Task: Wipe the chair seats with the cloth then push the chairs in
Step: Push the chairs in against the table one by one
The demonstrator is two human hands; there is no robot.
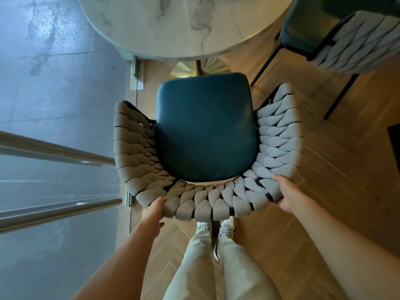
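Observation:
Directly below me stands a chair with a dark teal seat (205,128) and a curved backrest of thick grey woven rope (216,202). My left hand (152,212) grips the left rear of the backrest. My right hand (289,195) grips its right rear, thumb on top of the weave. The seat's front edge lies just short of the round marble table (173,24). No cloth is in view.
A second chair of the same kind (350,37) stands at the upper right beside the table. The table's gold pedestal base (199,68) shows past the seat. A glass wall with metal rails (56,152) runs along the left. My legs stand behind the chair on the wood floor.

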